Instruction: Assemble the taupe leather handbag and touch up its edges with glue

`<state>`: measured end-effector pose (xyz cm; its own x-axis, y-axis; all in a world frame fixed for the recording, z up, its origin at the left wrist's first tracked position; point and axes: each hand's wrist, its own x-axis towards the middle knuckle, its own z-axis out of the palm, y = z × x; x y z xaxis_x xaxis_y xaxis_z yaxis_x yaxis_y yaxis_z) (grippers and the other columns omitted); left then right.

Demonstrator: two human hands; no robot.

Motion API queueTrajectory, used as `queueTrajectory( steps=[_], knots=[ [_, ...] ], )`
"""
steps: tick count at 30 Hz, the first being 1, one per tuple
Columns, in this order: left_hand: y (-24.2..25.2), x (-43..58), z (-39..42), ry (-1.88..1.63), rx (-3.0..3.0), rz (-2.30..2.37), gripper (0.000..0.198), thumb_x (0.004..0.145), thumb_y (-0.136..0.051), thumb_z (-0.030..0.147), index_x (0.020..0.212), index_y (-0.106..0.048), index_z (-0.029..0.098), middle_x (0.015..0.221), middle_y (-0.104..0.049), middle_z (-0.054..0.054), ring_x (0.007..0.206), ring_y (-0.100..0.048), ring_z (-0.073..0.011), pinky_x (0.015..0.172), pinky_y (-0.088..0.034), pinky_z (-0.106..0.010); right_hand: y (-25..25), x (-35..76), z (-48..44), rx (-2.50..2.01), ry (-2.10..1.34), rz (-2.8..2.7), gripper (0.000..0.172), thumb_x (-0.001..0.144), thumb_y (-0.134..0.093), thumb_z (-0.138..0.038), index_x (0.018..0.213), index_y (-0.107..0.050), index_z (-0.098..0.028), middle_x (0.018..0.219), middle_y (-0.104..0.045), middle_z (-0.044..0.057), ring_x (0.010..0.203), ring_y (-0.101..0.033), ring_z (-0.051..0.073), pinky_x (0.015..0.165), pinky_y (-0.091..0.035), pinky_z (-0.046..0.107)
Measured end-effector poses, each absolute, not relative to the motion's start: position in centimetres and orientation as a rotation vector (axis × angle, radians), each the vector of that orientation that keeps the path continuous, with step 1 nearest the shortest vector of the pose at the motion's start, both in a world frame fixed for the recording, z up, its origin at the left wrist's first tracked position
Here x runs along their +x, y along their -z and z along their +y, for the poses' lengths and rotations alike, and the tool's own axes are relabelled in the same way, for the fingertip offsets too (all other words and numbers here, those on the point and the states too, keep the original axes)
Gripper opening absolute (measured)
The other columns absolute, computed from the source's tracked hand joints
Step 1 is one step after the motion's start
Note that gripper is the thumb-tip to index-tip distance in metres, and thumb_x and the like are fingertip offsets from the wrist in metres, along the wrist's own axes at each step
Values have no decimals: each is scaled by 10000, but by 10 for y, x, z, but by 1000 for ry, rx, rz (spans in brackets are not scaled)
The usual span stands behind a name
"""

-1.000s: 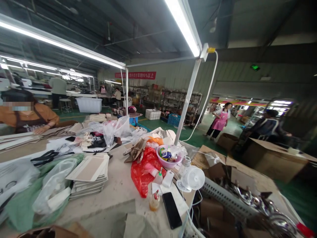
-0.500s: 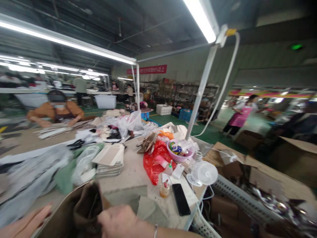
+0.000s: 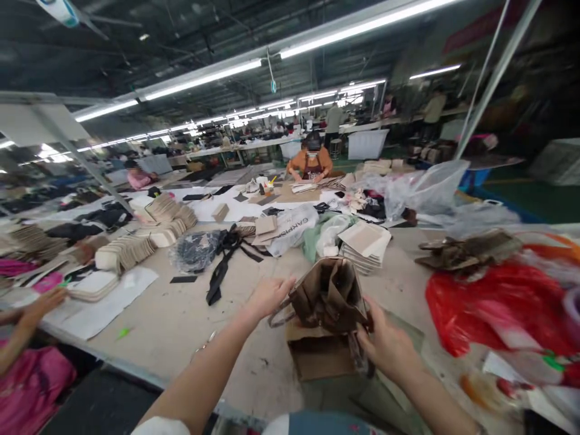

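Observation:
A brown handbag [image 3: 330, 296] stands open-mouthed on a flat piece of brown card [image 3: 317, 356] at the near edge of the worktable [image 3: 181, 314]. My left hand [image 3: 268, 296] grips the bag's left side near its handle. My right hand [image 3: 386, 344] is closed on the bag's lower right corner. Both forearms reach in from the bottom of the view.
Stacks of beige panels [image 3: 365, 240] lie just behind the bag, with plastic bags [image 3: 294, 226], black straps [image 3: 222, 260] and more panel stacks [image 3: 127, 251] to the left. A red plastic bag [image 3: 489, 308] is at right. A co-worker's hand [image 3: 43, 302] rests at far left; a person in orange [image 3: 312, 163] works opposite.
The view has swung left, from the fan, phone and red bag to the long table. Both my hands, barely in view before, now hold the brown handbag upright at centre.

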<state>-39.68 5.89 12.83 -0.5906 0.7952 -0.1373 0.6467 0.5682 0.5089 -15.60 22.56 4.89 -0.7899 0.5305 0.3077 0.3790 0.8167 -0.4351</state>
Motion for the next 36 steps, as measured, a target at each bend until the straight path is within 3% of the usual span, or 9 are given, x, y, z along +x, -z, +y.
queueTrajectory(
  steps=[6,13,18,22,25,27,30,36],
  knots=[
    [-118,-382,76,-363,1386,2598,473,791,-555,601,995,-688,196,920,-716,-76,856,-645,-259,689,-441,-301,-52,-157,229,-655,-501,-2589,598,862,-411,-268,1430,-274,-140,1068,-686,108,818,-692,220,713,-566,332],
    [-102,-373,95,-358,1369,2700,400,952,-373,397,896,-710,189,917,-718,-69,856,-643,-206,750,-441,-286,-48,-154,232,-681,-463,-2574,663,841,-429,-247,1461,-228,-126,1137,-664,134,902,-684,249,777,-570,369],
    [-90,-367,99,-416,1297,2745,428,958,-353,404,877,-698,165,889,-712,-87,845,-642,-222,742,-437,-302,-45,-153,232,-714,-440,-2577,701,867,-416,-259,1491,-121,-136,1298,-564,163,1040,-642,261,813,-565,368],
    [-89,-372,94,-613,1312,2609,389,914,-453,434,812,-714,164,811,-705,-63,790,-628,-213,721,-438,-292,-41,-157,231,-774,-435,-2618,722,907,-411,-366,1491,-85,-94,1290,-558,204,1001,-656,286,756,-576,382],
    [-93,-379,86,-790,1254,2366,301,815,-608,426,929,-725,172,788,-707,-23,748,-629,-200,669,-456,-266,-39,-160,231,-829,-449,-2654,707,912,-405,-382,1484,-121,-78,1294,-553,217,943,-675,291,722,-576,383],
    [-94,-383,81,-886,1247,2237,370,780,-651,381,1098,-683,194,912,-722,-16,831,-642,-206,715,-482,-264,-38,-160,233,-866,-456,-2660,695,912,-405,-375,1479,-144,-71,1282,-562,219,914,-684,286,720,-572,383],
    [-93,-386,74,-921,1317,2224,414,835,-578,344,1223,-613,203,1100,-695,-39,977,-627,-219,850,-487,-300,-39,-161,234,-871,-471,-2653,686,906,-417,-368,1477,-170,-77,1261,-583,207,909,-688,278,736,-567,376],
    [-81,-383,73,-964,1288,2369,376,935,-398,344,1215,-607,206,1133,-685,-39,1026,-624,-213,930,-478,-320,-40,-162,236,-814,-565,-2665,638,920,-406,-354,1480,-206,-121,1111,-674,158,885,-695,264,725,-557,350]
  ],
)
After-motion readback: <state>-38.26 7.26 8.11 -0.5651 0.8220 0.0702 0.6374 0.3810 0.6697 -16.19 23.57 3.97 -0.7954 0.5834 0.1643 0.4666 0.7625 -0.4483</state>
